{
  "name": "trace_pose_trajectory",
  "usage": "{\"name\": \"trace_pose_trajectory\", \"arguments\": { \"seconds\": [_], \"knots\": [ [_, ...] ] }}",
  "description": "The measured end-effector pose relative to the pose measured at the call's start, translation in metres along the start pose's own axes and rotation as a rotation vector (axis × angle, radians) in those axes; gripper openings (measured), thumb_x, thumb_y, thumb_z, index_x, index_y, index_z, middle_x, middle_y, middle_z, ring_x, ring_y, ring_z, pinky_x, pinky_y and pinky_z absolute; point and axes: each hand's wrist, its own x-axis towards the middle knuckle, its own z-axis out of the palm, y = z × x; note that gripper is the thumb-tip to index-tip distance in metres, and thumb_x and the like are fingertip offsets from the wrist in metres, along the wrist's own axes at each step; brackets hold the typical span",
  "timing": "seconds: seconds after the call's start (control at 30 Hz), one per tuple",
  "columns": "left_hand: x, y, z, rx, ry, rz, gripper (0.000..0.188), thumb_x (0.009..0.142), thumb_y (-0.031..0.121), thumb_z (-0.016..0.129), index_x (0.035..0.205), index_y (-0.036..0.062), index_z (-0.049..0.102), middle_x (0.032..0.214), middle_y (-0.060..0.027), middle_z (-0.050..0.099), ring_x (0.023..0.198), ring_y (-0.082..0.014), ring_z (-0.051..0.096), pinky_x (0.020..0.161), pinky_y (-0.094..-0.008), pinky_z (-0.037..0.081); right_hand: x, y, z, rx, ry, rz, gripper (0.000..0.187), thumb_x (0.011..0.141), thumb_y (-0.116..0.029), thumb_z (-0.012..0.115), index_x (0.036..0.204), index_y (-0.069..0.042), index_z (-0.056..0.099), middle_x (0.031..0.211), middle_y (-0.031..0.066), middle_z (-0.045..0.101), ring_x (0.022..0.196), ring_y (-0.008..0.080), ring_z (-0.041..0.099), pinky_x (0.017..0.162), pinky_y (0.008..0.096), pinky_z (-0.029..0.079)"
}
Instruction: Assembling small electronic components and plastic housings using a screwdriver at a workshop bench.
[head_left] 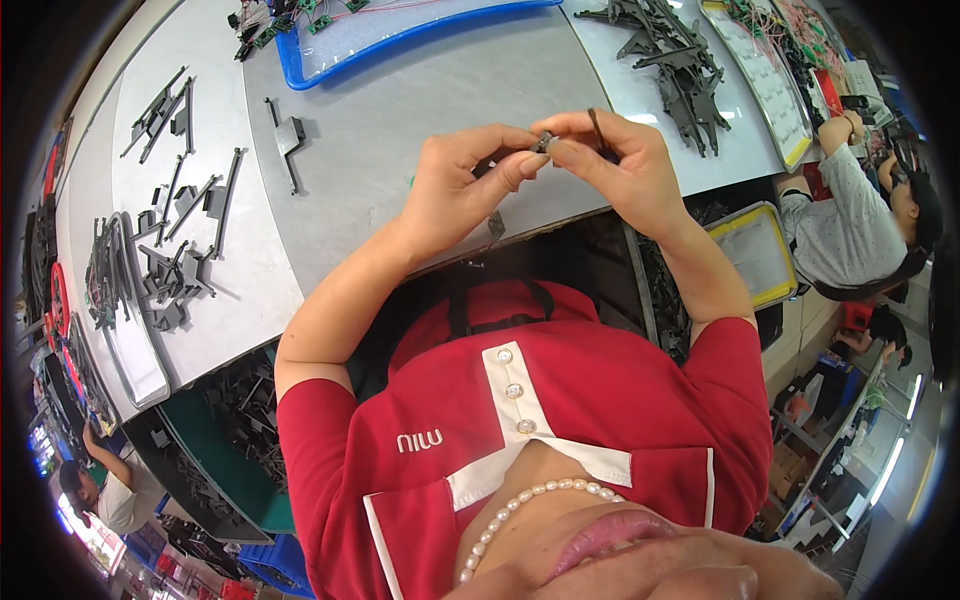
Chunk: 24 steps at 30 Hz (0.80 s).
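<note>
My left hand (452, 185) and my right hand (632, 170) meet above the near edge of the grey table. Thumbs and fingers of both pinch a small dark grey plastic part (544, 142), mostly hidden by the fingertips. A thin dark bar (597, 128) sticks up between the fingers of my right hand; whether it belongs to the same part is hidden. Beyond my left hand lies one dark grey plastic bracket with a long thin arm (290, 135). A small dark piece (496, 226) shows at the table edge below my left hand.
Several similar brackets (185, 265) lie scattered at left, beside a white tray (140, 355). A blue-rimmed tray (400, 45) stands at the far side. Dark plastic parts (685, 85) are heaped at far right, near a yellow-ended tray (795, 150) with wires. Another person (850, 225) works at right.
</note>
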Motion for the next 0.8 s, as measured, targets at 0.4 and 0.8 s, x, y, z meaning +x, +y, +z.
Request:
{"name": "trace_pose_trajectory", "arguments": {
  "seconds": [0.4,0.8],
  "knots": [
    [0.004,-0.011,-0.008,-0.548,-0.175,-0.371,0.025,0.090,0.019,0.061,0.105,-0.0009,0.055,0.083,-0.0064,0.062,0.069,-0.0134,0.060,0.067,-0.0243,0.048,0.018,0.025,-0.013,0.333,0.141,0.149,0.023,0.087,-0.022,0.066,0.099,-0.002,0.065,0.078,-0.0006,0.061,0.063,0.0018,0.044,0.054,0.0169,0.033],
    [0.003,-0.018,-0.009,-0.707,-0.183,-0.528,0.021,0.093,0.018,0.055,0.105,0.0007,0.056,0.081,-0.0030,0.058,0.059,-0.0078,0.050,0.051,-0.0213,0.037,0.010,0.026,-0.020,-0.565,0.180,-0.300,0.026,0.087,-0.013,0.059,0.111,-0.017,0.066,0.083,-0.0015,0.061,0.065,0.0091,0.052,0.057,0.0244,0.043]
  ]
}}
